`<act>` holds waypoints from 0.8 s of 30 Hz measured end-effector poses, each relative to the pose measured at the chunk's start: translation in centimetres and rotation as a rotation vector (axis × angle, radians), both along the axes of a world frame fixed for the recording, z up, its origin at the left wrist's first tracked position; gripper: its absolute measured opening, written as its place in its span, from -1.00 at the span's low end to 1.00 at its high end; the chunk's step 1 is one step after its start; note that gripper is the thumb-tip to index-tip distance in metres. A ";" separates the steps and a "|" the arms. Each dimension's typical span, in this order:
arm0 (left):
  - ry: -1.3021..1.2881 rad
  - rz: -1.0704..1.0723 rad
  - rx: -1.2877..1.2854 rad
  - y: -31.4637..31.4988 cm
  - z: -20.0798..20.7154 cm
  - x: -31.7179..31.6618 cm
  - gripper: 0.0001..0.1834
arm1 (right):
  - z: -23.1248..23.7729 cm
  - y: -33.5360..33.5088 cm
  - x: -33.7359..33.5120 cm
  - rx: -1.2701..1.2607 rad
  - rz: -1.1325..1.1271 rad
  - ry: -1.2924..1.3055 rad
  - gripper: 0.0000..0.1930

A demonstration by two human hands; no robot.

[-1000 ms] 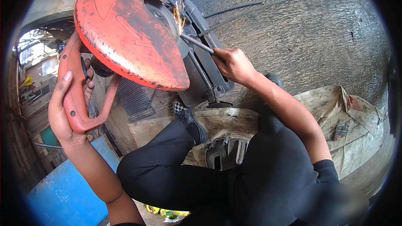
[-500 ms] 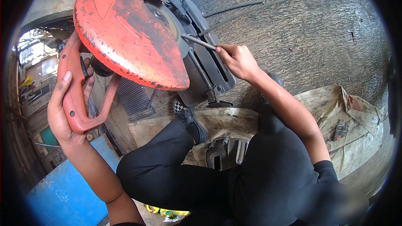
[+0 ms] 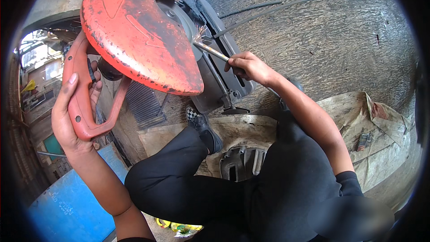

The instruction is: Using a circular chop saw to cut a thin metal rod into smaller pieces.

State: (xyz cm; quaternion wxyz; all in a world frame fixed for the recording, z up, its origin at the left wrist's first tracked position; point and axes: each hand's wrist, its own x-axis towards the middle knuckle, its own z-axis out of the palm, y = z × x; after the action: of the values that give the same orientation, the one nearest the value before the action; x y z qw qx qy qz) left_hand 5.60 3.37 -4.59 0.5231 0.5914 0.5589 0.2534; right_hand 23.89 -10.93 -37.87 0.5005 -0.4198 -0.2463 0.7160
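at the upper left, the left hand [image 3: 65,117] was wrapped around the red handle [image 3: 77,103] of a cut-off saw [image 3: 143,49]; well apart from it, the right hand [image 3: 251,68] was closed around one end of a metal rod [image 3: 214,52]; the rod lay between the hands, reaching up-left from the right fingers to the abrasive disc [image 3: 190,28], where sparks [image 3: 199,32] sprayed at its tip

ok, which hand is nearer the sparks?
Right. The right hand grips the metal rod, whose far end meets the sparks. The left hand is farther off, on the red handle across the red guard.
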 end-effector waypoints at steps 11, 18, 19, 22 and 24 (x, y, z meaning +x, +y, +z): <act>0.000 -0.019 0.002 -0.2 0.0 0.2 -0.47 | -0.5 -0.2 -1.0 0.170 -0.100 -0.535 -0.65; 0.032 -0.015 0.035 -0.2 -0.1 0.2 -0.39 | 0.7 -0.2 -0.9 0.169 -0.122 -0.688 -0.69; 0.025 -0.009 0.023 -0.2 -0.1 0.2 -0.39 | 0.8 -0.2 -0.9 0.194 -0.141 -0.714 -0.70; 0.014 -0.010 0.015 -0.1 -0.1 0.2 -0.39 | 1.1 -0.4 -1.0 0.220 -0.169 -0.742 -0.72; 0.017 -0.006 0.016 -0.1 -0.1 0.2 -0.39 | 1.2 -0.4 -1.1 0.220 -0.178 -0.745 -0.74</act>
State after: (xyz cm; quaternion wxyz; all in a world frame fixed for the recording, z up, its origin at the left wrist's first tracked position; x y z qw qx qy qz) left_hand 5.78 3.26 -4.69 0.5144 0.5994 0.5595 0.2513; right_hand 22.79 -11.35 -36.66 0.4790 -0.6145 -0.4486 0.4378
